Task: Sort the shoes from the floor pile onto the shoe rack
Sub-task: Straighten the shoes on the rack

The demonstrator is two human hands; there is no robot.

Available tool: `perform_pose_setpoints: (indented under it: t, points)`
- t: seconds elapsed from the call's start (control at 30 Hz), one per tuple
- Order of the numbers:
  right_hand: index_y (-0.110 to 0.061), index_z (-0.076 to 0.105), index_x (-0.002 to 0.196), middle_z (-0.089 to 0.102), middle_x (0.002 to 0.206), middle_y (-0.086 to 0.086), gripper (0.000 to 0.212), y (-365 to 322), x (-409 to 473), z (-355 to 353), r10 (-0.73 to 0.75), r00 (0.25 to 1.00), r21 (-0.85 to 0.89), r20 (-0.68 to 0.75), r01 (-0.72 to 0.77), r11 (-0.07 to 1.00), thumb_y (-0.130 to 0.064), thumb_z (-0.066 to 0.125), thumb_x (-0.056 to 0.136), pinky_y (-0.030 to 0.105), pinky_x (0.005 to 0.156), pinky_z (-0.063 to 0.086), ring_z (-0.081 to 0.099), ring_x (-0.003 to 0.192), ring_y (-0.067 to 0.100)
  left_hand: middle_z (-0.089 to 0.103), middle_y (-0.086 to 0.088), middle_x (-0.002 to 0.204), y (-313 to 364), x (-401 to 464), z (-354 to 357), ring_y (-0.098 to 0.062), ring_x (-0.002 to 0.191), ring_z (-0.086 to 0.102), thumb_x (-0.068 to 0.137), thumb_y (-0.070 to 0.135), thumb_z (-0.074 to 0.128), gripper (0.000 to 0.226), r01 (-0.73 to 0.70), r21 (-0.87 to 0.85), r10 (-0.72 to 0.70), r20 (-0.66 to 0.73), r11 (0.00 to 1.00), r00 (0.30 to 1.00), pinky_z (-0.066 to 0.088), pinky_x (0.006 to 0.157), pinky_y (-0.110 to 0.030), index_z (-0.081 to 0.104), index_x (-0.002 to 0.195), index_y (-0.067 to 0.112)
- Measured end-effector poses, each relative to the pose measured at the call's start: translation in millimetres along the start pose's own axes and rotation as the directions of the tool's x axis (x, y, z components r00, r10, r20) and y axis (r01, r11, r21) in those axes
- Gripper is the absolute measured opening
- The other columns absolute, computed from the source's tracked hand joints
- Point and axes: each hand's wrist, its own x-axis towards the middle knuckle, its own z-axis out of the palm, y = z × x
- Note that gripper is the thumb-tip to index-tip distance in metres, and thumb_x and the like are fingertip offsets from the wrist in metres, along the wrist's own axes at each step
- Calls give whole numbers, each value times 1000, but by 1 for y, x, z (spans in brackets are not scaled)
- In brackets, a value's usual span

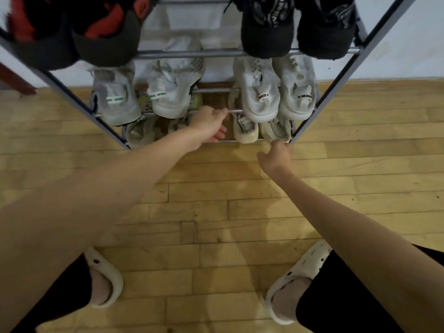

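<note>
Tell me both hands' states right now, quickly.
Left hand: pinches the middle rail of the rack.
Right hand: touching the beige shoe; grip cannot be told.

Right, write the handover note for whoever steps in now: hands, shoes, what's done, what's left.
Left hand: at the middle tier's front rail, one finger on it; grip unclear.
Right hand: at the shoe rack's bottom right corner, against a beige shoe's heel; grip unclear.
Shoes: black-and-red pair and black pair are on top, two white pairs in the middle, and beige ones at the bottom.
Done: no shoe pile on the visible floor.
Left: probably only straightening the bottom tier; check outside the view.
</note>
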Motion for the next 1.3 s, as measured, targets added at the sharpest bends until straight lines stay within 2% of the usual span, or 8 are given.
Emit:
perform_pose_setpoints:
  t: [0.2, 0.3, 0.43, 0.63, 0.73, 0.97, 1.07, 1.3]
  points:
    - [2, 54, 124, 61, 123, 16, 38, -69, -13, 25, -176, 982, 84, 68, 170, 982, -15, 59, 90, 32, 92, 43, 55, 116, 29, 70, -11, 79, -76, -19, -88, -19, 60, 63, 96, 31, 53, 24, -19, -120, -29, -391, 993, 920, 59, 71, -43, 62, 81, 14]
    - [-5, 57, 120, 66, 113, 10, 39, -116, -11, 39, -198, 975, 245, 103, 168, 955, -29, 60, 90, 35, 94, 49, 62, 107, 24, 64, -7, 81, -89, -20, -123, -19, 61, 64, 84, 47, 64, 55, -23, -347, -174, -525, 937, 833, 53, 46, -29, 48, 115, 5]
    - [-6, 54, 117, 66, 98, 4, 57, -167, -6, 58, -100, 971, 559, 216, -39, 828, -52, 61, 85, 41, 85, 57, 67, 92, 21, 65, -10, 89, -92, -9, -148, -19, 60, 66, 80, 56, 65, 70, 45, -585, -350, -419, 810, 838, 51, 45, -26, 35, 125, 12]
    - [-3, 47, 113, 61, 109, 12, 46, -199, 4, 83, 110, 969, 711, 222, -238, 662, -41, 60, 91, 38, 77, 61, 70, 87, 26, 63, -12, 112, -90, 1, -157, -25, 81, 67, 87, 60, 53, 66, 188, -664, -431, -222, 724, 875, 61, 70, -41, 47, 131, 12]
    - [-2, 41, 115, 54, 113, 17, 40, -207, 7, 87, 135, 967, 774, 216, -254, 580, -28, 60, 93, 39, 68, 61, 67, 88, 30, 61, -15, 119, -88, -3, -157, -20, 69, 66, 93, 50, 53, 58, 139, -718, -352, -157, 683, 923, 60, 58, -32, 45, 133, 9]
    - [-8, 31, 105, 50, 95, 5, 18, -217, 4, 97, 103, 994, 711, 38, -99, 696, -20, 44, 100, 36, 70, 60, 62, 93, 26, 62, -12, 84, -93, 1, -170, -18, 63, 63, 99, 26, 52, 20, -4, -811, -335, -245, 585, 910, 59, 63, -29, 41, 107, 12]
    - [-8, 32, 105, 50, 93, 3, 16, -224, -1, 106, 82, 997, 673, 0, -61, 738, -21, 41, 101, 42, 82, 58, 60, 91, 22, 64, -11, 82, -107, 4, -178, -16, 60, 63, 99, 31, 51, 30, 4, -740, -313, -279, 672, 908, 55, 45, -20, 48, 115, 6]
    - [-10, 31, 108, 48, 107, 4, 14, -249, -10, 123, 41, 998, 699, 53, -66, 712, -22, 35, 103, 32, 75, 58, 52, 77, 8, 68, -16, 103, -117, 10, -199, -18, 65, 69, 95, 41, 55, 61, -1, -733, -288, -268, 680, 919, 62, 63, -30, 36, 140, 4]
